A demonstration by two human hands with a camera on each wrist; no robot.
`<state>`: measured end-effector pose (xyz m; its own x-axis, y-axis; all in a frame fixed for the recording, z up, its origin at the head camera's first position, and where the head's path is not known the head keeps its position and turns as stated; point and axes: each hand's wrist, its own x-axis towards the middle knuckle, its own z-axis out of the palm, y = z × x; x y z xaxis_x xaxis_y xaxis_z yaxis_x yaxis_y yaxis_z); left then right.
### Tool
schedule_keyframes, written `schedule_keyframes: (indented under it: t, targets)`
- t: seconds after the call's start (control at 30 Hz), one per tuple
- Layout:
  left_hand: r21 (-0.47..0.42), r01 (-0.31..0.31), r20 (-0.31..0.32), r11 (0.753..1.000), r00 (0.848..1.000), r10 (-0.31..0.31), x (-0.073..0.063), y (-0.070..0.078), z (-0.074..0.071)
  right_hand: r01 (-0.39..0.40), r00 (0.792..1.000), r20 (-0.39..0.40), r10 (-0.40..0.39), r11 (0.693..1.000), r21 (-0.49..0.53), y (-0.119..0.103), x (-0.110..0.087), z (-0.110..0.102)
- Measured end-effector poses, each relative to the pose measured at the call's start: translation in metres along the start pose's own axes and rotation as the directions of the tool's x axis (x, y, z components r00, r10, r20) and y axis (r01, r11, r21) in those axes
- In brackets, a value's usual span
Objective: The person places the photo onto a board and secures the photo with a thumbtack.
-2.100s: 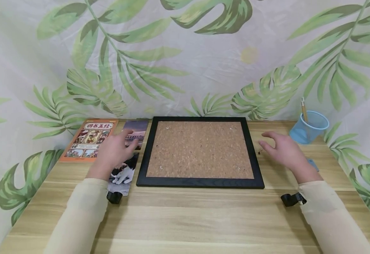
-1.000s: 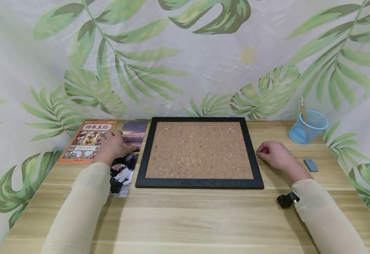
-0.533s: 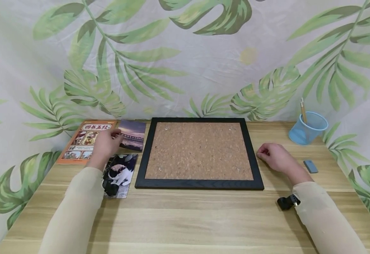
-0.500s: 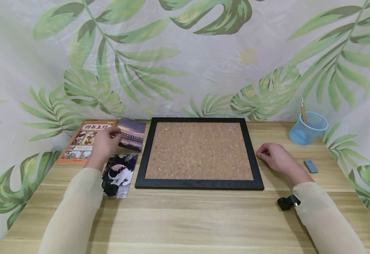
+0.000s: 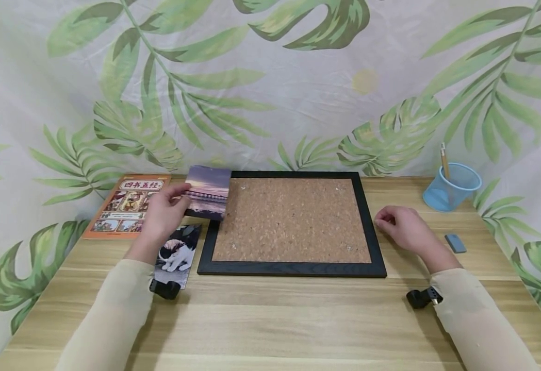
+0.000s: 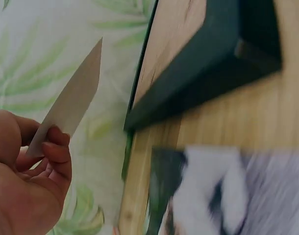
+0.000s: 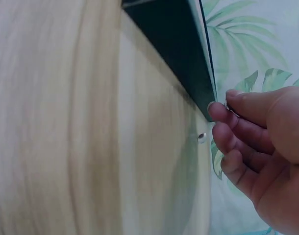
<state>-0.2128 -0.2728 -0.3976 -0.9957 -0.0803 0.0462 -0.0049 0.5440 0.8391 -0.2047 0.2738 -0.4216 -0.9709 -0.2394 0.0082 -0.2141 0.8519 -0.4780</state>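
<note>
My left hand (image 5: pixel 167 208) pinches a photo (image 5: pixel 209 193) of a purple sunset over water by its left edge. The photo is raised and tilted, overlapping the upper left corner of the black-framed cork board (image 5: pixel 293 221); its pale back faces the left wrist view. Below that hand lies a second photo (image 5: pixel 177 257), of a black-and-white cat, partly covered by the wrist. Beside the board's right edge, my right hand (image 5: pixel 405 226) pinches a tiny metal tack (image 7: pixel 227 105) between thumb and index finger, mostly hidden. Another small shiny tack (image 7: pixel 202 138) lies on the table near those fingertips.
An orange picture book (image 5: pixel 128 206) lies at the back left. At the back right stands a blue mesh cup (image 5: pixel 451 188) holding a pencil (image 5: pixel 444 159). A blue-grey eraser (image 5: pixel 455 243) rests right of the right hand. Leaf-patterned cloth hangs behind the table.
My left hand has taken up the sunset photo and carried it right, over the board's corner. The right hand has moved to the table by the board's edge and closed its fingers.
</note>
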Motion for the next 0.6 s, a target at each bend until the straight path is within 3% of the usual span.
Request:
schedule_keyframes:
  t: [0.23, 0.6]
  targets:
    - [-0.038, -0.028, 0.144, 0.999, 0.989, 0.033, -0.008, 0.018, 0.034, 0.017, 0.999, -0.040, -0.016, 0.999, 0.029, -0.010, 0.001, -0.002]
    - [0.036, -0.048, 0.241, 0.998, 0.970, 0.037, -0.008, 0.026, 0.082, 0.031, 0.999, -0.013, -0.030, 0.995, 0.095, -0.032, 0.010, -0.004]
